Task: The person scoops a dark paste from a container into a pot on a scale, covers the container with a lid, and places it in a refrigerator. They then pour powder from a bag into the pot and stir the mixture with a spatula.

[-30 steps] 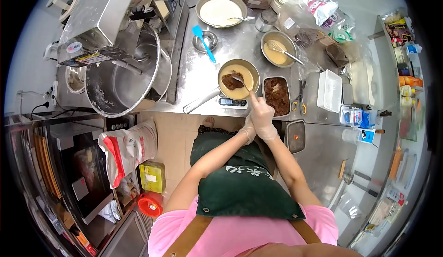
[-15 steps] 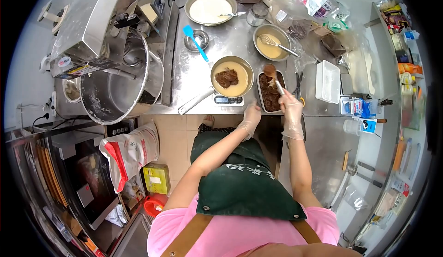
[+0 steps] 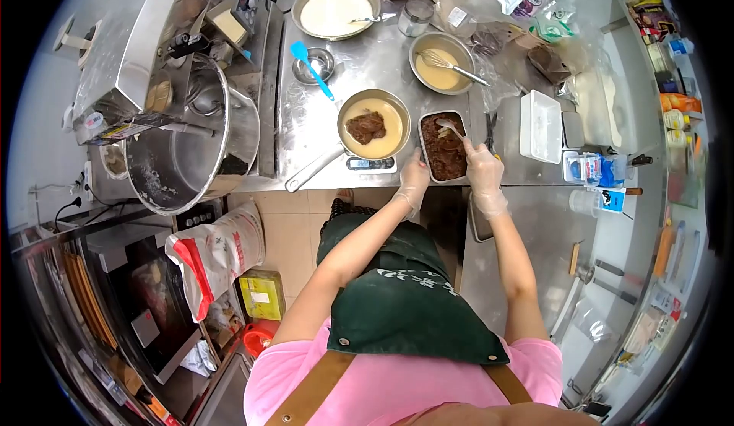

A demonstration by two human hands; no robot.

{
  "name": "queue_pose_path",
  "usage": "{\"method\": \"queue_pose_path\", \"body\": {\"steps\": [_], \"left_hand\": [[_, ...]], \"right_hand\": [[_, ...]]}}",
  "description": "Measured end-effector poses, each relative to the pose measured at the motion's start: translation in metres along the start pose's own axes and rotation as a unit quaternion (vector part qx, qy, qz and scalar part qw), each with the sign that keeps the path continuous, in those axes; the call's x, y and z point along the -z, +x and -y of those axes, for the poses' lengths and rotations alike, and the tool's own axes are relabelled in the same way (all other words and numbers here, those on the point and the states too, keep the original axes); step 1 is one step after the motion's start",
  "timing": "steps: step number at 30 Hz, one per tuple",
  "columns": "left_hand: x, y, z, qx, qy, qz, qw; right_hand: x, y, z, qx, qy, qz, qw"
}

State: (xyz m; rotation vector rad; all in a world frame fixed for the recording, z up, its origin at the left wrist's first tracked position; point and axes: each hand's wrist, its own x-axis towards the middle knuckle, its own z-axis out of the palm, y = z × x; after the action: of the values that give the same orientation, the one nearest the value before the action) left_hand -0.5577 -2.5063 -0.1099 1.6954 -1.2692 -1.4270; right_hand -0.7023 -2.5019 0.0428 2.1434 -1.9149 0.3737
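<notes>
My right hand [image 3: 485, 172], in a clear glove, is closed around the handle of a spoon [image 3: 453, 128]. The spoon's head dips into dark brown paste [image 3: 443, 151] filling a rectangular metal container [image 3: 421, 125]. Against that container's near left side is my gloved left hand [image 3: 414, 177], its fingers closed on the edge. Left of it, a saucepan [image 3: 408, 112] holds pale yellow liquid with a lump of brown paste [image 3: 365, 127] in it. The pan rests on a digital scale [image 3: 371, 164].
A bowl [image 3: 468, 47] of yellow mixture with a whisk [image 3: 451, 67] stands behind the container. A blue spatula [image 3: 312, 69] lies across a small metal bowl [image 3: 326, 56]. Further back is a large bowl [image 3: 298, 5] of cream-coloured liquid. A white tray [image 3: 540, 128] sits right; a mixer bowl [image 3: 183, 158] stands left.
The spoon, raised with paste on its head before, is now lowered into the container's paste. My left hand has moved up to the container's side. The whole view has shifted slightly.
</notes>
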Motion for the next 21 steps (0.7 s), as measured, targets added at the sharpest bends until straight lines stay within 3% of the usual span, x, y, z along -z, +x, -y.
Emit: {"method": "queue_pose_path", "body": {"steps": [3,7,12,18,21], "left_hand": [[0.002,-0.001,-0.009,-0.013,0.044,-0.014,0.999],[-0.004,0.001,-0.005,-0.012,-0.022,-0.011,1.000],[-0.002,0.000,-0.011,-0.014,-0.004,-0.003,1.000],[0.001,-0.002,-0.014,-0.005,0.000,-0.001,1.000],[-0.005,0.001,-0.007,-0.008,0.004,-0.028,1.000]], "right_hand": [[0.002,0.005,-0.001,0.041,-0.010,0.005,0.999],[-0.008,0.005,0.002,0.070,-0.013,0.020,0.997],[-0.015,-0.007,0.000,0.098,-0.029,0.070,0.992],[-0.021,-0.017,-0.015,-0.093,0.057,0.049,0.993],[-0.041,-0.022,-0.018,-0.164,0.132,0.132,0.969]]}}
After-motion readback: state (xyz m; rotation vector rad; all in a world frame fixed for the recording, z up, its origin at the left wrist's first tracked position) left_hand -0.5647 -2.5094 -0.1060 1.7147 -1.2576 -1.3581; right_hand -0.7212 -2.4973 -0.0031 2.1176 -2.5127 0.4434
